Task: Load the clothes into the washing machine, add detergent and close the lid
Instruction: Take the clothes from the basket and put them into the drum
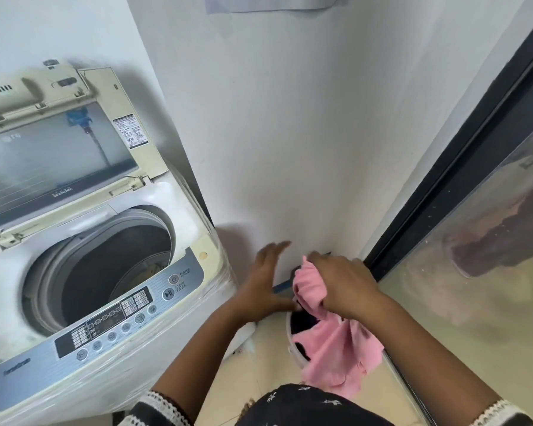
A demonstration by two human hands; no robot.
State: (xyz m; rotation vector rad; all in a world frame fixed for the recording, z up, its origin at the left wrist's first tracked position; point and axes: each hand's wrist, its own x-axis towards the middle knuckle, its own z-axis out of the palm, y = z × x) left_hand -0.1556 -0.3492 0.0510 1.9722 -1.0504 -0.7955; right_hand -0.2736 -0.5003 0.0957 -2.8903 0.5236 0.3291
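Note:
A white top-loading washing machine (197, 272) fills the left side, its lid (59, 158) folded up and back. The drum (114, 272) is open and dark, with something yellowish low inside. My right hand (342, 287) is shut on a pink garment (336, 348) that hangs down over a white laundry basket (291, 339) on the floor. Dark clothes (302, 322) lie in the basket under it. My left hand (268, 278) hovers beside the pink cloth with fingers spread, holding nothing.
A white wall (290, 133) stands straight ahead, close behind the basket. A dark-framed glass sliding door (474, 149) runs along the right. The control panel (105, 318) faces me at the machine's front. Beige floor tiles (259, 379) lie between machine and basket.

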